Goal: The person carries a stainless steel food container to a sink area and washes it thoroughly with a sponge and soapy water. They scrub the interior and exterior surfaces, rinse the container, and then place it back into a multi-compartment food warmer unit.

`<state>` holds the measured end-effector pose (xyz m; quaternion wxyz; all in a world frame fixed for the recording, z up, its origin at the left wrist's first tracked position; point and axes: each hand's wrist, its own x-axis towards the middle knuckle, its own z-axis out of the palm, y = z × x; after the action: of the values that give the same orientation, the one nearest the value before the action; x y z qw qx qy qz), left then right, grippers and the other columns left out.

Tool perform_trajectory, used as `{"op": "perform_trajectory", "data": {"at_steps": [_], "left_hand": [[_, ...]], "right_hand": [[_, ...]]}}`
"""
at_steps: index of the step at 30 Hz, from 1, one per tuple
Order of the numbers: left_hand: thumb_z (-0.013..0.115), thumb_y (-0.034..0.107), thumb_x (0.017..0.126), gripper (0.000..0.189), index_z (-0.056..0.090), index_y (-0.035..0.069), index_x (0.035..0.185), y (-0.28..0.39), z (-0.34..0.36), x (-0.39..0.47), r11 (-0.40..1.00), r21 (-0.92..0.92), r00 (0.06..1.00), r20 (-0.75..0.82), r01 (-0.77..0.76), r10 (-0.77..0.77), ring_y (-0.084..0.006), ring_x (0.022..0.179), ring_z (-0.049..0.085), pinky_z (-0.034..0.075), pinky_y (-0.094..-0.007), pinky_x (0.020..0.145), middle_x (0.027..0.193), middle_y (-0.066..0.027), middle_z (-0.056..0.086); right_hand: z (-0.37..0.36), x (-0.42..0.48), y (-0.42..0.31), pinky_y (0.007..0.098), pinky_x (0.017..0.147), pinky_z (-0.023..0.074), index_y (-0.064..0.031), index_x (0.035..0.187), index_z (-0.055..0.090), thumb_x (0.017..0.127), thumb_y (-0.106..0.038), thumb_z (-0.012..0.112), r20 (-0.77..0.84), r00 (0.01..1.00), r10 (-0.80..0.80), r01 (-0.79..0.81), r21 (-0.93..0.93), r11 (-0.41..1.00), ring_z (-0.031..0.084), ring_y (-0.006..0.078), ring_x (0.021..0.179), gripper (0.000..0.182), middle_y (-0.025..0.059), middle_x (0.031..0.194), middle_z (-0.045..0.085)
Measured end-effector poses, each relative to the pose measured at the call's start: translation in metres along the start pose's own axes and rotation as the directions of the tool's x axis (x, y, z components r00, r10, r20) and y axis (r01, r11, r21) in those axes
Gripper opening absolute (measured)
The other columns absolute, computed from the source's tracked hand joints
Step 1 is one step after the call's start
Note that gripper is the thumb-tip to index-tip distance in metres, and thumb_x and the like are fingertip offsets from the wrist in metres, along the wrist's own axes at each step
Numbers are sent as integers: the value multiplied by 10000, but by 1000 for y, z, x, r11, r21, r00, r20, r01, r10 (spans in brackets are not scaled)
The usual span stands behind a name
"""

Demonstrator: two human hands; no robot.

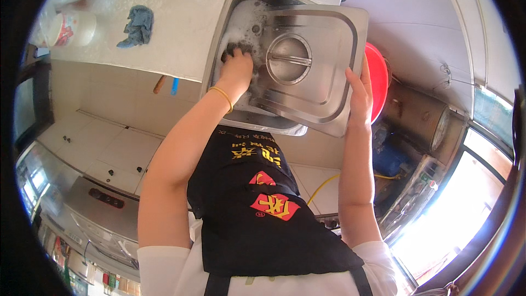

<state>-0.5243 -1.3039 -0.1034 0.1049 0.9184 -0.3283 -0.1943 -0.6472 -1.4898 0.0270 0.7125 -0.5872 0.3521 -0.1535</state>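
A stainless steel basin [213, 49] holds foamy, soapy water in front of me. Over its right part, a stainless steel pan lid [328, 57] with a recessed bar handle is held tilted. My right hand [360, 92] grips the lid by its right edge, thumb on the upper face and the other fingers mostly hidden behind. Inside the basin, left of the lid, my left hand [238, 68] has its fingers on a dark scrubbing pad [232, 50]. The foam and my fingers hide part of the pad. A yellow band circles my left wrist.
A grey-blue cloth [138, 26] lies on the pale counter [176, 24], with a white tub [76, 28] farther left. Two handles, one brown [159, 84] and one blue [174, 86], jut from below the counter edge. Behind the lid shows a red bowl [377, 78].
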Motion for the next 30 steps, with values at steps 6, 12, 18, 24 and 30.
{"op": "perform_trajectory", "data": {"at_steps": [6, 12, 18, 24, 30], "left_hand": [[655, 25, 720, 281, 586, 36, 993, 40, -42, -28, 667, -731, 986, -46, -143, 161, -359, 978, 562, 473, -394, 832, 978, -167, 594], [596, 25, 756, 208, 612, 44, 962, 83, -47, 19, 615, -652, 896, -329, -443, 297, -351, 941, 576, 476, -394, 793, 970, -152, 589], [538, 26, 794, 162, 617, 37, 934, 104, -45, -22, 531, -706, 883, -358, -468, 302, -346, 904, 581, 471, -412, 759, 873, -174, 600], [539, 20, 781, 160, 625, 5, 915, 103, -55, 46, 624, -707, 940, -297, -333, 165, -348, 873, 603, 474, -417, 787, 891, -194, 630], [556, 66, 783, 174, 634, 5, 927, 106, -53, 20, 628, -692, 934, -289, -355, 210, -345, 888, 614, 484, -399, 805, 912, -178, 641]], "right_hand": [[-3, 0, 5, 300, 1008, 325, -4, 1385, 345, 861, -38, 495, -18, 1000, 2, -1, 24, 1000, 446, 170, 1194, 546, 86, 1311, 475], [1, 0, 1, 297, 1007, 324, 1, 1369, 370, 873, -41, 484, 0, 1000, -17, 17, -22, 1000, 448, 164, 1184, 511, 87, 1307, 475], [-10, 9, 6, 286, 990, 338, -19, 1360, 393, 878, -38, 483, -4, 999, -44, 44, -37, 998, 463, 151, 1162, 491, 77, 1274, 505], [-12, 12, 4, 293, 997, 330, 1, 1357, 385, 875, -41, 483, -29, 999, 45, -46, -22, 999, 460, 155, 1159, 494, 78, 1266, 504], [-11, 15, 3, 289, 989, 343, -4, 1358, 381, 870, -25, 486, -17, 1000, 5, -5, -17, 1000, 475, 150, 1143, 500, 79, 1254, 514]]}}
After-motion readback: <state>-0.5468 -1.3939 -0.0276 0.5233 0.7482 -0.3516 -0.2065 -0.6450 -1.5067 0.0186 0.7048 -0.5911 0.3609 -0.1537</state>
